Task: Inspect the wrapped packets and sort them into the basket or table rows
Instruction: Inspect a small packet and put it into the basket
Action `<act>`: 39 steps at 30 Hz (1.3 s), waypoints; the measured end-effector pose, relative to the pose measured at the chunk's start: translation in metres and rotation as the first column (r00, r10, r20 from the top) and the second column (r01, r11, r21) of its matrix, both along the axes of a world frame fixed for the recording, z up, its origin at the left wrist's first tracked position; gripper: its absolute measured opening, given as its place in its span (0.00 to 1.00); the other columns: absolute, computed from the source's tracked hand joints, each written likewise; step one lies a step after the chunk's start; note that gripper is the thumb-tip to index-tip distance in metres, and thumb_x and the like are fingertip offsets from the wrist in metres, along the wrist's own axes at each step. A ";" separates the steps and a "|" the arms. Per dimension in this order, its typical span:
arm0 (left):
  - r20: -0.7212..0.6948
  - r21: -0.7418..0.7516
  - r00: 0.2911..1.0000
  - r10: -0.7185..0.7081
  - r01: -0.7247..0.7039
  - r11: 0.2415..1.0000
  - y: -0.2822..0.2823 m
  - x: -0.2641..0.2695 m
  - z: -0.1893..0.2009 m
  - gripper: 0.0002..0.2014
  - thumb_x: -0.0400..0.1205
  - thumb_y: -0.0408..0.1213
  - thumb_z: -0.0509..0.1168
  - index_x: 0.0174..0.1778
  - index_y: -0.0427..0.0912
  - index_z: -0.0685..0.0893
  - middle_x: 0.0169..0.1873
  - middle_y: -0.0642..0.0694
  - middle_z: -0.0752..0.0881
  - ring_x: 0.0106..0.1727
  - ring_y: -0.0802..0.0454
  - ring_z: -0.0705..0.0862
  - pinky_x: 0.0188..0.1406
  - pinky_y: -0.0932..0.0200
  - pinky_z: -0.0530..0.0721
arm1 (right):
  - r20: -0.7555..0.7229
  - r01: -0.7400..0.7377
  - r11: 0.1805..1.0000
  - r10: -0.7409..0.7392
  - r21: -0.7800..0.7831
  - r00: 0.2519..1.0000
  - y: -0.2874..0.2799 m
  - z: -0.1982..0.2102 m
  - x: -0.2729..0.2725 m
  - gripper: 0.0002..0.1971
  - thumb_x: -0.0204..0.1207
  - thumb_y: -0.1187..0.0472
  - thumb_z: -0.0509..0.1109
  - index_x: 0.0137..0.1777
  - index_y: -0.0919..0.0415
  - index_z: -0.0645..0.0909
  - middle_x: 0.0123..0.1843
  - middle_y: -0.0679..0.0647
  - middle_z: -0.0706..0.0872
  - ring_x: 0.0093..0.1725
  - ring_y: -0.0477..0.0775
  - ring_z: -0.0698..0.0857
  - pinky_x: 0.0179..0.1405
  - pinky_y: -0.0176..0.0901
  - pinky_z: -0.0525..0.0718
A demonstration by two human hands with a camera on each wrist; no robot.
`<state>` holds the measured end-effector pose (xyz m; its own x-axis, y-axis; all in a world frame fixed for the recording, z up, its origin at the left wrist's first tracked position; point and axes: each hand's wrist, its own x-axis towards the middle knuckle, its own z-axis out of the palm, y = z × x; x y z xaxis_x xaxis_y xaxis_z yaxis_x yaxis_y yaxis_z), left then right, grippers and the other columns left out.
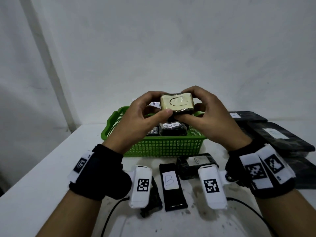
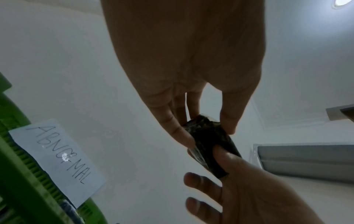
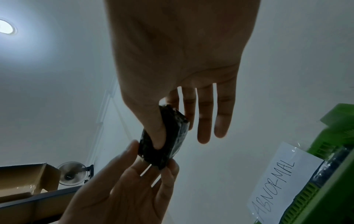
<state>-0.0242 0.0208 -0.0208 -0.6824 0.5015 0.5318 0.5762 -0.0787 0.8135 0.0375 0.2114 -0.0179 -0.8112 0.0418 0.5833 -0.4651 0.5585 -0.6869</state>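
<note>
A black wrapped packet with a cream label marked "C" is held up above the green basket. My left hand pinches its left end between thumb and fingers. My right hand grips its right end, thumb underneath. In the left wrist view the packet shows its dark side between the left hand and the right hand's fingers. From the right wrist, the thumb of the right hand lies across the packet.
Black packets lie inside the basket, which carries a paper sign "ABNORMAL". On the white table near me lie a packet marked "B" and two more. Larger black packets lie at the right.
</note>
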 end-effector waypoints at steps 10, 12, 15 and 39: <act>-0.017 0.015 0.998 -0.066 0.066 0.998 0.000 0.002 0.002 0.18 0.77 0.34 0.71 0.62 0.50 0.80 0.62 0.47 0.86 0.55 0.50 0.88 0.48 0.59 0.86 | 0.053 -0.145 0.939 0.169 -0.311 0.984 0.000 0.006 0.003 0.13 0.78 0.58 0.78 0.61 0.54 0.83 0.54 0.54 0.91 0.49 0.57 0.94 0.51 0.64 0.93; 0.001 0.034 0.998 -0.056 0.056 0.998 0.002 0.002 0.002 0.17 0.78 0.36 0.71 0.62 0.50 0.81 0.60 0.45 0.86 0.55 0.47 0.89 0.48 0.58 0.86 | 0.051 -0.116 0.948 0.137 -0.296 0.989 -0.001 0.005 0.002 0.14 0.78 0.62 0.77 0.61 0.54 0.81 0.54 0.56 0.92 0.49 0.60 0.94 0.51 0.65 0.93; 0.017 0.052 1.000 -0.024 0.023 0.998 0.004 0.002 -0.001 0.17 0.79 0.34 0.74 0.62 0.49 0.81 0.57 0.44 0.86 0.52 0.47 0.90 0.47 0.59 0.87 | 0.068 -0.117 0.957 0.140 -0.266 0.988 -0.004 0.003 0.002 0.17 0.77 0.62 0.79 0.62 0.51 0.80 0.56 0.57 0.91 0.50 0.64 0.93 0.50 0.66 0.92; 0.116 0.120 0.990 -0.084 0.070 0.990 0.008 0.000 -0.004 0.09 0.81 0.32 0.64 0.55 0.45 0.85 0.53 0.48 0.88 0.54 0.52 0.89 0.50 0.59 0.87 | 0.206 -0.145 0.961 0.195 -0.234 0.959 -0.004 0.006 0.005 0.15 0.78 0.47 0.73 0.60 0.54 0.84 0.48 0.47 0.92 0.47 0.48 0.92 0.56 0.60 0.92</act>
<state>-0.0243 0.0291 -0.0250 -0.7072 0.4948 0.5051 0.4627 -0.2163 0.8597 0.0424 0.2074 -0.0119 -0.9263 -0.0041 0.3768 -0.3591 0.3125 -0.8794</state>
